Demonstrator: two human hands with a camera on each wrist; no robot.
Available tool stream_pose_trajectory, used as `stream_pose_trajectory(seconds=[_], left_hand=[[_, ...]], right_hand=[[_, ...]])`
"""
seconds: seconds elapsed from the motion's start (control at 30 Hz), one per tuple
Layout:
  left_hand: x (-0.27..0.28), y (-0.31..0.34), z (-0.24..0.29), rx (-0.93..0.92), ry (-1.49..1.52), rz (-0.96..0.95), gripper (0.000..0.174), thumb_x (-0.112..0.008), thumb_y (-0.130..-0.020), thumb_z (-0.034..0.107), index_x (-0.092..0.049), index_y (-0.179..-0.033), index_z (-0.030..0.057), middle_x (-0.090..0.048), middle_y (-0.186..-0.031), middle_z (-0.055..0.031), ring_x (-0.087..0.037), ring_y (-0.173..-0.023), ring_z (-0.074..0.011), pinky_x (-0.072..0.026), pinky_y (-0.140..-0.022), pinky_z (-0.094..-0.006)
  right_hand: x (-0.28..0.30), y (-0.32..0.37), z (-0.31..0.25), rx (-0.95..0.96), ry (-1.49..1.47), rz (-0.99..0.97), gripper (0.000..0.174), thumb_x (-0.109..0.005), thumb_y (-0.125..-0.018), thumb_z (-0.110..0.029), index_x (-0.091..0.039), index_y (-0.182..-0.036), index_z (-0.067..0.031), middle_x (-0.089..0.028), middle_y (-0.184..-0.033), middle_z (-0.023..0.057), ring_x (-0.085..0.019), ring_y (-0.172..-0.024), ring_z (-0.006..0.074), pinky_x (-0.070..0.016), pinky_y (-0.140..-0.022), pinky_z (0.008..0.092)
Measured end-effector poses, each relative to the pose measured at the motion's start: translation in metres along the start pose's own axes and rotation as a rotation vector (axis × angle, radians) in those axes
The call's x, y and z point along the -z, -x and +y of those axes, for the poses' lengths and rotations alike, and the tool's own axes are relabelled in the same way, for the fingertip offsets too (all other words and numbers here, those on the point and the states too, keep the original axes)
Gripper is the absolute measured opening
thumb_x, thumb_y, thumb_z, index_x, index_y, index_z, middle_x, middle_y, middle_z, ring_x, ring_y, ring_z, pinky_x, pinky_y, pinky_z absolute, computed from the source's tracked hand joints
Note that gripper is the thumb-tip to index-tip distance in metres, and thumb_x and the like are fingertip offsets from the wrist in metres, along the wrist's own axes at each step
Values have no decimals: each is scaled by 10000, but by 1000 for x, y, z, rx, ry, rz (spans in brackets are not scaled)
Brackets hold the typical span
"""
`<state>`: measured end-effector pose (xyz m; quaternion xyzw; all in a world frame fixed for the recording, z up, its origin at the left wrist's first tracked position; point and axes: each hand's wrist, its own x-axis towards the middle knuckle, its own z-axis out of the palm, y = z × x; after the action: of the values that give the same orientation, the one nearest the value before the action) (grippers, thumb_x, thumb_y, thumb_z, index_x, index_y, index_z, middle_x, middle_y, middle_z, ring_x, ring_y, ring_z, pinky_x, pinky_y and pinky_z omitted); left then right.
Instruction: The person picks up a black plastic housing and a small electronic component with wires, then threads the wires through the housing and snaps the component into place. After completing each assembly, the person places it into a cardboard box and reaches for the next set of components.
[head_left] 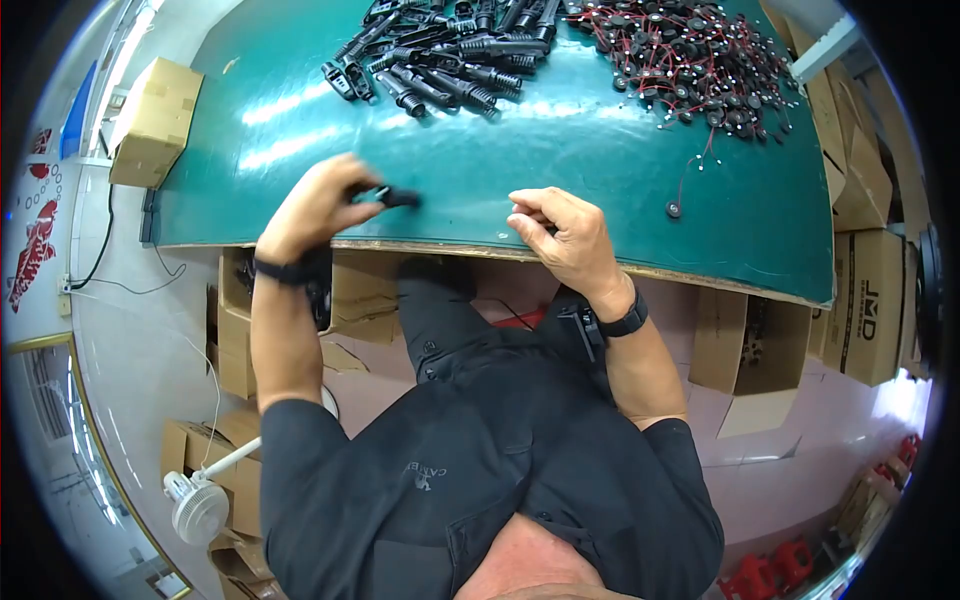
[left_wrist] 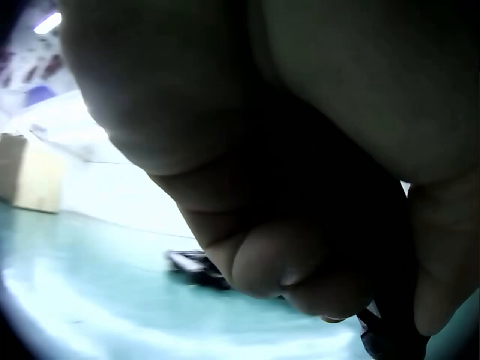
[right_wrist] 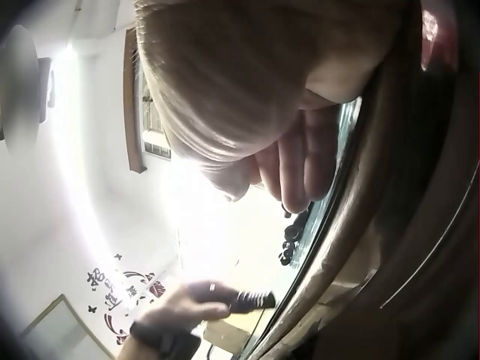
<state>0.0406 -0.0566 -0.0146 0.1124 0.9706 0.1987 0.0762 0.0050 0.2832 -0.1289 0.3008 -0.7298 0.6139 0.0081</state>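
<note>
My left hand (head_left: 322, 205) grips a black plastic piece (head_left: 400, 197) just above the green table, near its front edge. In the right wrist view this black piece (right_wrist: 253, 301) shows a ribbed end poking out past the fingers. The left wrist view has it mostly in shadow behind the fingers (left_wrist: 270, 259). My right hand (head_left: 568, 235) hovers by the front edge with loosely bent fingers, and nothing shows in it. Further back lies a heap of similar black ribbed pieces (head_left: 450, 60). To its right spreads a pile of small round black parts with red wires (head_left: 690, 70).
One round wired part (head_left: 673, 209) lies apart on the green table (head_left: 450, 150), right of my right hand. A cardboard box (head_left: 157, 125) stands at the table's left end. Open cartons (head_left: 750, 345) sit below the front edge, and a white fan (head_left: 200, 512) is at lower left.
</note>
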Motion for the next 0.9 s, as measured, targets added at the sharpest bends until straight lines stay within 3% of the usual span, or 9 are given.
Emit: stream_pose_trajectory(seconds=[0.07, 0.13, 0.2, 0.23, 0.33, 0.4, 0.53, 0.73, 0.9], left_hand=[[-17, 80, -61, 208, 26, 219, 288, -868, -825, 117, -771, -1082, 31, -703, -951, -150, -710, -886, -296, -568, -816, -396], [-34, 175, -124, 386, 108, 366, 412, -872, -866, 158, -758, -1236, 15, -784, -1061, -111, -736, -961, -250, -570, -905, -356], [-61, 247, -186, 670, 403, 493, 462, -872, -874, 187, -744, -1286, 22, -775, -1149, -115, -726, -1039, -255, -563, -956, -368], [-61, 249, -188, 671, 404, 507, 462, -872, -874, 187, -744, -1286, 22, -775, -1149, -115, -726, -1039, -255, -563, -956, -368], [-64, 209, -183, 425, -91, 664, 494, -858, -895, 179, -712, -1344, 33, -741, -1262, -133, -701, -1144, -267, -549, -1012, -379], [-46, 133, -145, 413, -39, 579, 527, -838, -905, 147, -680, -1400, 59, -699, -1346, -158, -667, -1240, -294, -529, -1071, -398], [-35, -24, -81, -79, -126, 460, 570, -763, -913, 54, -635, -1466, 102, -647, -1422, -188, -616, -1323, -383, -495, -1133, -421], [-42, -114, -76, -95, -386, 358, 489, -789, -888, 67, -681, -1363, 112, -648, -1418, -142, -615, -1291, -388, -511, -1085, -460], [-43, -85, -47, -94, -427, 387, 453, -808, -875, 104, -690, -1312, 83, -683, -1345, -135, -649, -1213, -379, -524, -1024, -467]], right_hand=[[10, 10, -3, 99, 106, 47, 218, -818, -922, -51, -759, -1127, -9, -771, -968, 124, -754, -814, 200, -593, -706, 322], [31, 23, -7, 134, 189, 93, 214, -818, -924, -53, -759, -1125, -13, -770, -969, 124, -751, -814, 202, -588, -703, 329], [57, 31, -15, 131, 402, 322, 208, -824, -920, -64, -758, -1113, -24, -752, -941, 117, -720, -746, 232, -569, -671, 350], [69, 37, -12, 31, 502, 420, 206, -826, -921, -88, -759, -1108, -30, -738, -944, 111, -708, -764, 247, -566, -682, 365], [97, 50, 1, -90, 720, 533, 203, -825, -922, -126, -760, -1094, -41, -715, -954, 104, -691, -812, 276, -562, -714, 390], [105, 52, 9, -133, 950, 574, 198, -821, -922, -155, -758, -1079, -50, -697, -970, 100, -681, -872, 302, -559, -757, 410], [101, 47, 10, -166, 982, 410, 188, -813, -917, -179, -756, -1052, -61, -689, -1009, 97, -678, -963, 317, -553, -821, 424], [101, 44, 6, -85, 889, 346, 140, -798, -913, -127, -753, -1031, -65, -703, -1014, 106, -685, -960, 333, -552, -820, 422], [86, 30, 4, 31, 713, 230, 112, -779, -927, -93, -751, -1031, -64, -717, -1025, 112, -695, -935, 329, -556, -788, 426]])
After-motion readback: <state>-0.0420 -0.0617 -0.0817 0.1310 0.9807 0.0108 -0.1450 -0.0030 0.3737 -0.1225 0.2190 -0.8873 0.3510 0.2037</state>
